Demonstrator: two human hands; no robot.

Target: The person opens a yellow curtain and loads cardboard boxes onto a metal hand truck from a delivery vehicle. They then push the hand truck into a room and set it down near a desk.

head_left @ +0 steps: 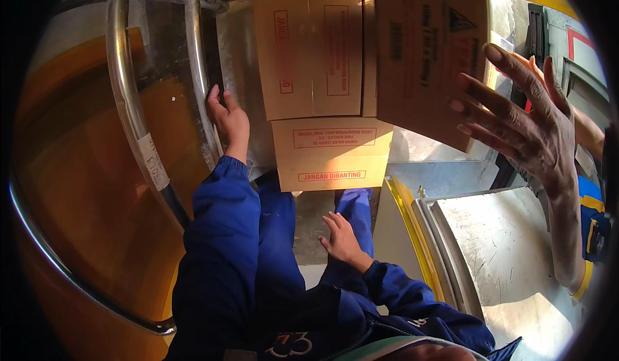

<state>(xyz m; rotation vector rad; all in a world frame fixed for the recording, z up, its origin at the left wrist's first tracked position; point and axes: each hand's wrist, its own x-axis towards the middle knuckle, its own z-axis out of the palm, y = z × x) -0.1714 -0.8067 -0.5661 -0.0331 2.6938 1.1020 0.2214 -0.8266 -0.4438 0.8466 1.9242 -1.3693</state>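
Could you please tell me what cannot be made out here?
Head view:
Nearest box: its inside is hidden by its own walls.
Tilted box: its top is cut off by the upper edge.
Left hand: some fingers are hidden by the hand itself.
Co-worker: mostly cut off by the right edge.

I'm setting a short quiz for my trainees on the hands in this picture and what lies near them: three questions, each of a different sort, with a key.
1. True or false: the wearer's right hand is holding something.
2. What is the wearer's left hand nearest to?
3. Which hand is nearest the upper-right box?
a) the left hand
b) the right hand
c) a co-worker's hand

Key:
1. False; it is empty.
2. A metal rail.
3. c
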